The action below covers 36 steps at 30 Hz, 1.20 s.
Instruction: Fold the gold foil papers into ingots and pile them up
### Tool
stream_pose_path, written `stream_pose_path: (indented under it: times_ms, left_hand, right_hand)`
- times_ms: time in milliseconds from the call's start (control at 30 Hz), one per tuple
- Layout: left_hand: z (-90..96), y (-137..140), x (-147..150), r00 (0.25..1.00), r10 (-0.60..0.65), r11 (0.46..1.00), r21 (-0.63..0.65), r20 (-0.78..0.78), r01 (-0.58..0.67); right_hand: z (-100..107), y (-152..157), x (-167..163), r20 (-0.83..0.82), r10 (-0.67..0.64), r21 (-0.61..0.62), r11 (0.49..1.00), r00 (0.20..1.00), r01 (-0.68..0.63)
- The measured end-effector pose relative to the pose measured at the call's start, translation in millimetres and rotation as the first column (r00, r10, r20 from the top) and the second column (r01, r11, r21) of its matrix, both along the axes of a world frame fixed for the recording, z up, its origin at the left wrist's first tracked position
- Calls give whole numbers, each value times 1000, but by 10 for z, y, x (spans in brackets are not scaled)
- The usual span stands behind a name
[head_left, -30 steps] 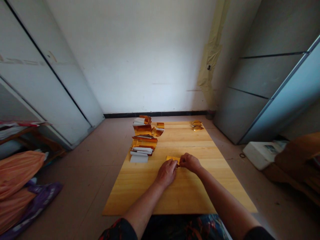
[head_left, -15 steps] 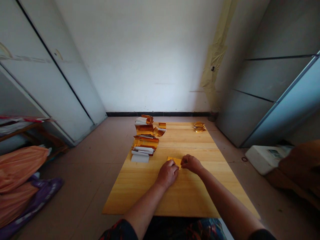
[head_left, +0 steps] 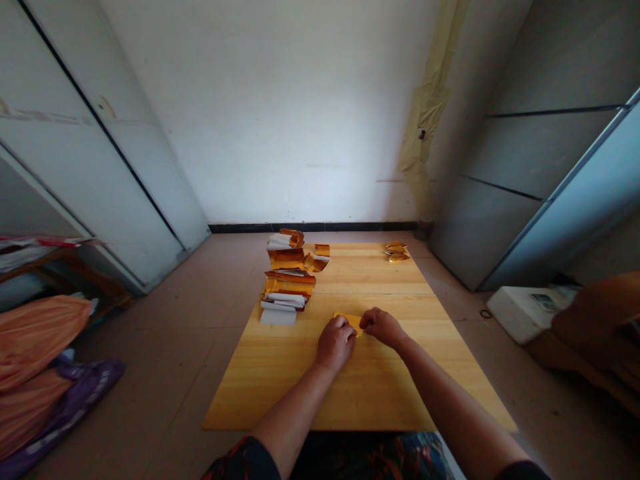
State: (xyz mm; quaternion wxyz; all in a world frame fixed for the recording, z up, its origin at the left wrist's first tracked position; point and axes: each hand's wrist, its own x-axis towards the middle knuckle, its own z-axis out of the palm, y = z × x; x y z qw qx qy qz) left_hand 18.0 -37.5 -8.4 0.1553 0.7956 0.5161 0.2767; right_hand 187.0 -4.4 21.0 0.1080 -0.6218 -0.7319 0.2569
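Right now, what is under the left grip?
The left grip partly covers the gold paper on the wooden table. The paper's far edge shows; what lies directly beneath is hidden.

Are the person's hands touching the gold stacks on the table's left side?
No, the left hand and right hand are at the small gold sheet, apart from the stacks.

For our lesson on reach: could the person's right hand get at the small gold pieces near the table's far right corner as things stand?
Probably yes, with a forward stretch: no object shows between the right hand and the small gold pieces, though it is occupied at the gold sheet.
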Motion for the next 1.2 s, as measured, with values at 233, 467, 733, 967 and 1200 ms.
stream_pose_path:
  times_ms: [233, 467, 733, 967, 1200]
  left_hand:
    - [101, 170, -196, 969, -171, 982, 51, -177, 183]
    - [120, 220, -286, 968, -187, 982, -11, -167, 187]
    - [72, 234, -356, 956, -237, 971, -11, -174, 239]
    - [109, 306, -444, 941, -307, 948, -131, -141, 290]
    - [66, 371, -474, 937, -331, 935, -175, -114, 309]
  right_hand:
    - [58, -230, -85, 128, 57, 113, 991, 990, -71]
    - [92, -230, -155, 121, -25, 107, 994, 992, 12]
    - [76, -121, -329, 216, -191, 51, 982, 957, 184]
    - [105, -70, -258, 175, -154, -17, 987, 972, 160]
    - [103, -57, -246, 162, -152, -34, 987, 975, 159]
